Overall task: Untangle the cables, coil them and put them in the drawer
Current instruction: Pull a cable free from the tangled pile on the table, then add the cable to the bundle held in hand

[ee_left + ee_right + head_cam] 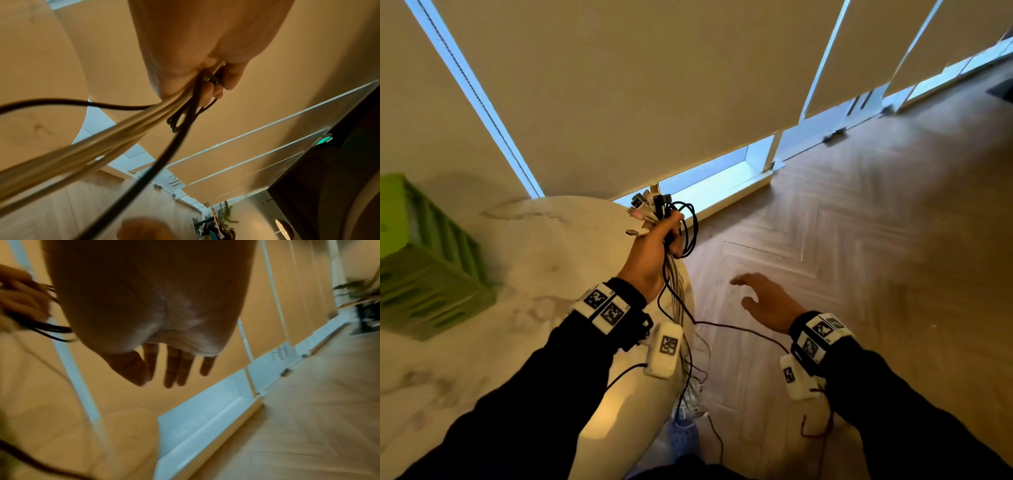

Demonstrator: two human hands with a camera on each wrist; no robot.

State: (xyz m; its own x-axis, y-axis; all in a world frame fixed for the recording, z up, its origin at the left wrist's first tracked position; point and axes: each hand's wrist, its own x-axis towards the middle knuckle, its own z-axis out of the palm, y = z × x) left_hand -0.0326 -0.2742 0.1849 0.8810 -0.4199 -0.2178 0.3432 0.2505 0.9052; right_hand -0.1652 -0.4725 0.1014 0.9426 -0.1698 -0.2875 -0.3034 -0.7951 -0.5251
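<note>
My left hand (666, 233) grips a bundle of black and white cables (677, 291) near their plug ends (645, 205), raised over the right edge of the marble table (534, 260). The strands hang down past the table edge toward the floor. In the left wrist view my left hand (213, 81) has its fingers curled round the white cables (102, 146) and a black cable (164, 155). My right hand (760, 298) hovers over the floor, right of the hanging cables, fingers spread and holding nothing. The right wrist view shows the right hand's fingers (174, 366) straight. No drawer is in view.
A green slatted crate (424, 263) stands on the table at the left. Drawn roller blinds (619, 85) cover the windows behind. Herringbone wood floor (859, 222) stretches to the right. A light blue shoe (683, 435) shows by the table's edge.
</note>
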